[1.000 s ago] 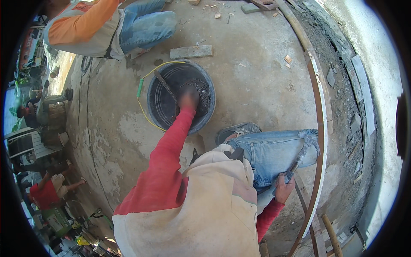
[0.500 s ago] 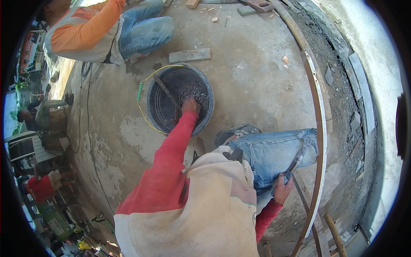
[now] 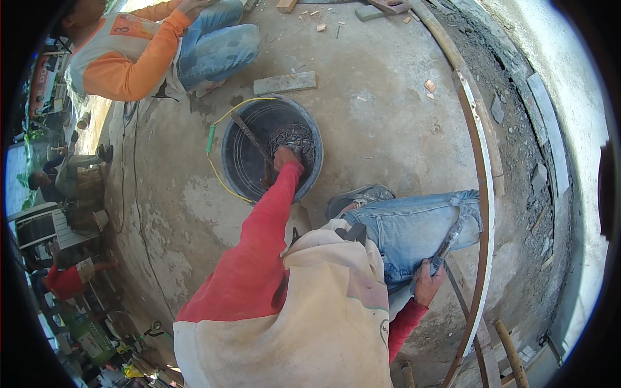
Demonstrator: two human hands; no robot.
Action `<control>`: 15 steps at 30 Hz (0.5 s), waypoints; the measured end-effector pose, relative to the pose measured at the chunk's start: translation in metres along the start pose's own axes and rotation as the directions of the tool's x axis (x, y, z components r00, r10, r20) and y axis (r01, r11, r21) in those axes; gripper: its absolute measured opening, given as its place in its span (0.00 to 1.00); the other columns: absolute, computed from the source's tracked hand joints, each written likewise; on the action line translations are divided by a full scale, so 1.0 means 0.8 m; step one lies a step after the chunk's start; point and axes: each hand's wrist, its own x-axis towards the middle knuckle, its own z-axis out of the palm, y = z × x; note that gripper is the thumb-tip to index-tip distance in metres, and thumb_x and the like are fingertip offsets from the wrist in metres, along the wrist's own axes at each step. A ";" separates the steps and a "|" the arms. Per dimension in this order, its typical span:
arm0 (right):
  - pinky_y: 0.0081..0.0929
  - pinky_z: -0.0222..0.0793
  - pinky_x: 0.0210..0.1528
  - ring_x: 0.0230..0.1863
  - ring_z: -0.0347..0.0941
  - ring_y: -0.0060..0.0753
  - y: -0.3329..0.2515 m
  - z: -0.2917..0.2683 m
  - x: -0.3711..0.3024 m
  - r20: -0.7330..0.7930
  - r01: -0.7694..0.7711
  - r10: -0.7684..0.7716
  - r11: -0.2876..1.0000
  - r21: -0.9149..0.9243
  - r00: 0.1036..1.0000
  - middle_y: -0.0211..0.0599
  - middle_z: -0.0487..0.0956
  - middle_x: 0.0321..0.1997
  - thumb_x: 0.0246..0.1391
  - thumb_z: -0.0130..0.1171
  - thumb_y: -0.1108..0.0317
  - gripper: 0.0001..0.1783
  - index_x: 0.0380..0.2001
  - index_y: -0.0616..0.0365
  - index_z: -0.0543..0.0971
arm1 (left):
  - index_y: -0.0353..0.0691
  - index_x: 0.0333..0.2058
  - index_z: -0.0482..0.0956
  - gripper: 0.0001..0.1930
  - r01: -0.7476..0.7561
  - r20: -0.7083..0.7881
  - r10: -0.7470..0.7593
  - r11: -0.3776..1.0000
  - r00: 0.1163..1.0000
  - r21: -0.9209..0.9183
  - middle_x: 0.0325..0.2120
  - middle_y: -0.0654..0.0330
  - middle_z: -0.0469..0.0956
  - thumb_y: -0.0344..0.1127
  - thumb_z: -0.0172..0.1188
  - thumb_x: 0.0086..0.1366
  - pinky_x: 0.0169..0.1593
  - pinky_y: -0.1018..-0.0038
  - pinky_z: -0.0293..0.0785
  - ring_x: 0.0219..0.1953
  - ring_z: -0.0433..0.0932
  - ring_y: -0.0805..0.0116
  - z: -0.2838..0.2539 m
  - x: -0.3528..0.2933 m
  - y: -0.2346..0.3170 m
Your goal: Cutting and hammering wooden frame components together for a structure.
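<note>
A round black bucket [image 3: 240, 169] stands on the concrete in front of me, with a yellow wire handle and a green grip [image 3: 211, 134] hanging over its left side. Inside lies a heap of grey nails [image 3: 299, 134]. My left hand [image 3: 285, 157] reaches down into them, its fingers curled and partly hidden, so what they hold cannot be made out. A long brown bar [image 3: 250, 134] leans in the bucket beside that hand. My right hand [image 3: 428, 282] is closed round the handle of a hammer [image 3: 449, 239], whose head rests over my bent jeans-clad knee.
Another person [image 3: 139, 58] in orange sleeves crouches at the upper left. A short grey plank [image 3: 284, 83] lies beyond the bucket. On my right runs a long curved timber edge [image 3: 479, 136], with rubble [image 3: 517, 129] past it. A dark cable [image 3: 137, 194] crosses the floor at left.
My left hand has shifted slightly within the nails, and its wrist has turned a little. The other person's arms have lowered. My right hand keeps its grip on the hammer.
</note>
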 end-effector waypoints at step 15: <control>0.17 0.54 0.16 0.14 0.60 0.14 0.000 0.009 -0.005 -0.051 0.024 -0.021 0.997 0.070 0.998 0.23 0.68 0.17 0.60 0.56 0.72 0.05 0.30 0.58 0.71 | 0.41 0.33 0.86 0.08 0.035 -0.233 0.010 0.981 0.972 0.192 0.37 0.54 0.84 0.36 0.61 0.60 0.42 0.64 0.80 0.41 0.84 0.56 0.005 -0.014 0.040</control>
